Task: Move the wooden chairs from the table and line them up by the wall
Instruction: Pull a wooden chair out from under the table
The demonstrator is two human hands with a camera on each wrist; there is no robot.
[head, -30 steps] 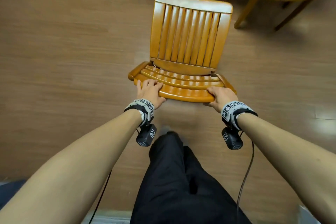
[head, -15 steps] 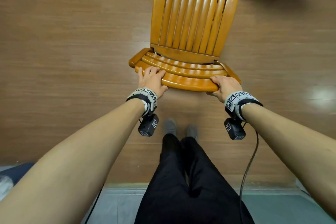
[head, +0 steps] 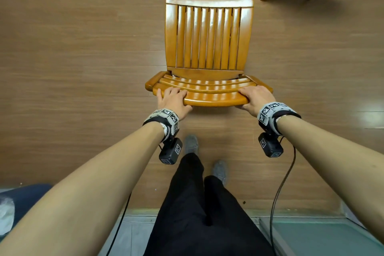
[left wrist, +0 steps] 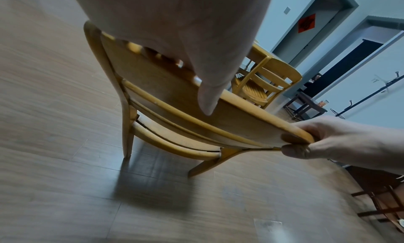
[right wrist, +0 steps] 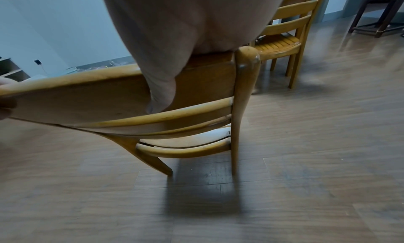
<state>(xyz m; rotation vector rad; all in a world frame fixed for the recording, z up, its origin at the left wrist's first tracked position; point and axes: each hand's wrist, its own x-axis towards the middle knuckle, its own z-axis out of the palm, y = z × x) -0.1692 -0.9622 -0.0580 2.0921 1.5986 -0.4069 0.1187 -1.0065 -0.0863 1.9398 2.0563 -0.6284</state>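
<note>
Chair (head: 208,37) pulled back w/ both hands, now squarer.

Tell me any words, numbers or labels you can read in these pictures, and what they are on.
No readable words or numbers anywhere.
Red diamond sign on the grey door: dark mark, too blurred to read.
Wrist bands and the small black cameras under them: black-and-white square code patterns, no letters.
Wooden chair, floor: no label visible.
</note>
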